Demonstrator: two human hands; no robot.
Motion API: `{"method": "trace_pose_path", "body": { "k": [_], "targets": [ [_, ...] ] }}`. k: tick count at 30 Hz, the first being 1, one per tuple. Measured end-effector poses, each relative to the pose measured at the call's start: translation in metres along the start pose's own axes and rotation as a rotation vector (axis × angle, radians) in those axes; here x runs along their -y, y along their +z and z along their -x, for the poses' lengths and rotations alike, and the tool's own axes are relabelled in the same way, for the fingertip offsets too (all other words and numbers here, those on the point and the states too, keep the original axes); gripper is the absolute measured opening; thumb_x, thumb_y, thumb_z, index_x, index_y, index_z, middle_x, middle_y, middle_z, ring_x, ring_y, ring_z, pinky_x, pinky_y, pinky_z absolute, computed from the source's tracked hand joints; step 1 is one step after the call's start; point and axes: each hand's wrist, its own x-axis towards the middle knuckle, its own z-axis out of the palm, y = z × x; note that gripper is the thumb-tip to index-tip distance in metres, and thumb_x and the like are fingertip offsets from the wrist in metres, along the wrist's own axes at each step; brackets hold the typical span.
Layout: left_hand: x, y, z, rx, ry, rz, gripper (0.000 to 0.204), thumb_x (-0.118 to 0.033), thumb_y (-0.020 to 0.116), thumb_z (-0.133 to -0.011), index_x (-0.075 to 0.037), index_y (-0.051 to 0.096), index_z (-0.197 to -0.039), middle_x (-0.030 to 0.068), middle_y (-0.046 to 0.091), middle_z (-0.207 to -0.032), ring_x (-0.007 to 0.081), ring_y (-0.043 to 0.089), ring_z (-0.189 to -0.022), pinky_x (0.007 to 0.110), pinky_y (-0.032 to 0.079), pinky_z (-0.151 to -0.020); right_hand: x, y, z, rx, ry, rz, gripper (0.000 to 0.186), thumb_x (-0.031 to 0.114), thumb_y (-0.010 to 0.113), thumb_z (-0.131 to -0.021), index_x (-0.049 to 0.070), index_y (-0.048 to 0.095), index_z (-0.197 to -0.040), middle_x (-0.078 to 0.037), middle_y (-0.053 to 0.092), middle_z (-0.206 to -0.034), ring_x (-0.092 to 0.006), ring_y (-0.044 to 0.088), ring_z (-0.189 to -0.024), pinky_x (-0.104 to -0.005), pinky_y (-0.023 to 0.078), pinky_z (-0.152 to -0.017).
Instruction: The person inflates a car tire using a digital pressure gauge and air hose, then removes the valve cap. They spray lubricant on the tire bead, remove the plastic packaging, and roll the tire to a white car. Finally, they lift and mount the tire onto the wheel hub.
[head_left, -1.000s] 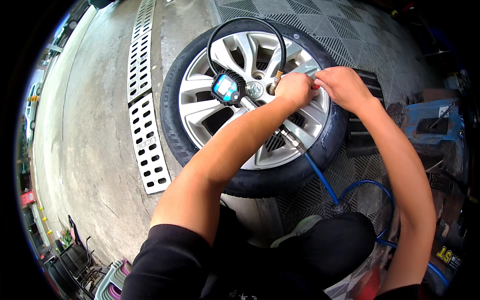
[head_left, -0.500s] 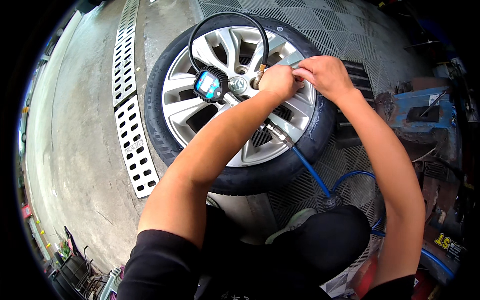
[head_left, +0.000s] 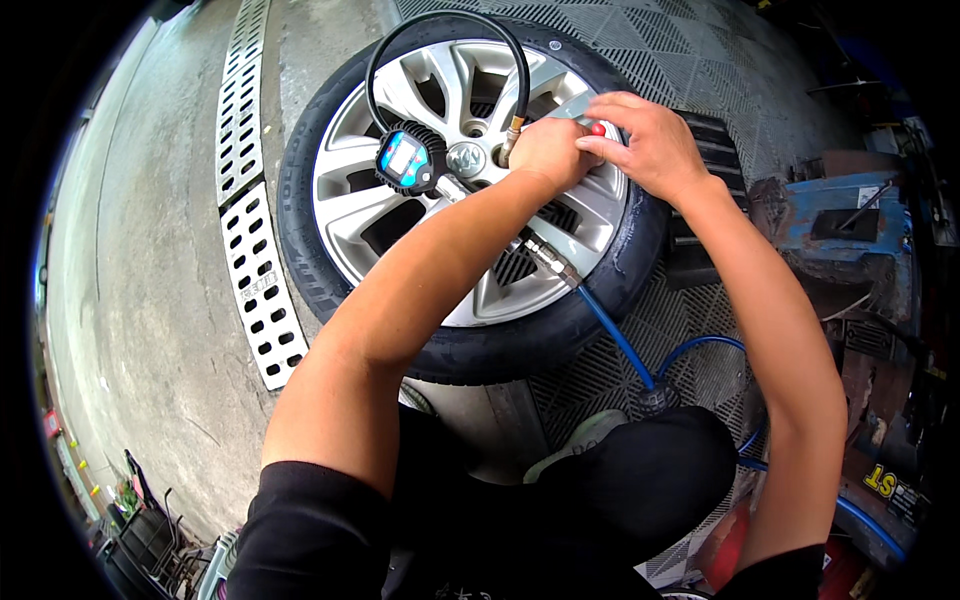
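Note:
A silver alloy wheel (head_left: 352,213) with a black tyre (head_left: 630,240) lies flat before me. My left hand (head_left: 548,156) is closed over the rim's right side, its fingertips mostly hidden. Just past its knuckles shows a small red round tip (head_left: 598,129); the rest of that piece is hidden. Around the tip, my right hand (head_left: 652,146) has thumb and fingers apart. A digital tyre pressure gauge (head_left: 410,158) with a lit screen rests on the spokes near the hub cap (head_left: 466,160). From it a black hose (head_left: 450,14) loops to a brass fitting (head_left: 512,135) beside my left hand.
A blue air hose (head_left: 618,335) runs from a metal coupling (head_left: 552,262) across the tyre toward my knee. Left of the wheel lies a perforated metal strip (head_left: 262,290) on concrete. A blue machine part (head_left: 850,200) stands at right, near a black ribbed block (head_left: 712,160).
My right thumb and fingers have spread apart, uncovering more of the red tip. The left hand stays at the same place on the rim. The whole view has shifted slightly.

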Motion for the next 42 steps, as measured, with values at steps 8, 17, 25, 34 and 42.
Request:
{"method": "trace_pose_path", "body": {
  "k": [8, 17, 25, 34, 42],
  "targets": [
    [0.0, -0.007, 0.001, 0.058, -0.047, -0.01, 0.026, -0.039, 0.079, -0.086, -0.019, 0.082, -0.103, 0.0132, 0.078, -0.099, 0.0326, 0.074, -0.096, 0.046, 0.059, -0.088, 0.009, -0.013, -0.007, 0.316, 0.306, 0.082, 0.031, 0.025, 0.07, -0.095, 0.007, 0.074, -0.119, -0.013, 0.076, -0.111, -0.0341, 0.072, -0.099, -0.0389, 0.057, -0.089],
    [0.001, -0.004, 0.0, 0.046, 0.008, 0.011, 0.025, -0.039, 0.077, -0.087, -0.02, 0.081, -0.104, 0.0129, 0.078, -0.099, 0.0332, 0.074, -0.096, 0.046, 0.059, -0.088, 0.0, -0.006, 0.004, 0.206, 0.162, -0.032, 0.026, 0.02, 0.071, -0.095, 0.005, 0.073, -0.116, -0.017, 0.075, -0.101, -0.0355, 0.072, -0.089, -0.0389, 0.057, -0.08],
    [0.008, 0.003, -0.004, -0.007, 0.061, 0.016, 0.031, -0.041, 0.076, -0.086, -0.013, 0.079, -0.098, 0.0176, 0.076, -0.096, 0.038, 0.073, -0.094, 0.048, 0.058, -0.085, -0.005, 0.01, 0.014, 0.094, -0.007, -0.269, 0.036, 0.019, 0.071, -0.095, 0.004, 0.067, -0.127, -0.018, 0.074, -0.115, -0.0352, 0.071, -0.098, -0.0371, 0.057, -0.087],
    [0.003, -0.001, 0.0, -0.018, 0.071, 0.027, 0.035, -0.044, 0.076, -0.086, -0.011, 0.08, -0.094, 0.0188, 0.076, -0.095, 0.0393, 0.072, -0.092, 0.049, 0.057, -0.085, 0.006, 0.013, 0.009, -0.099, 0.046, -0.188, 0.025, 0.023, 0.07, -0.095, 0.008, 0.072, -0.115, -0.016, 0.074, -0.096, -0.0375, 0.071, -0.089, -0.0448, 0.056, -0.078],
    [0.004, 0.001, -0.002, 0.006, 0.016, 0.022, 0.039, -0.046, 0.075, -0.086, -0.008, 0.079, -0.093, 0.0199, 0.076, -0.096, 0.0395, 0.073, -0.094, 0.049, 0.058, -0.085, 0.001, 0.01, 0.008, 0.091, 0.138, -0.009, 0.022, 0.022, 0.068, -0.097, 0.007, 0.072, -0.113, -0.015, 0.074, -0.094, -0.0395, 0.07, -0.086, -0.0449, 0.056, -0.075]
  ]
}}
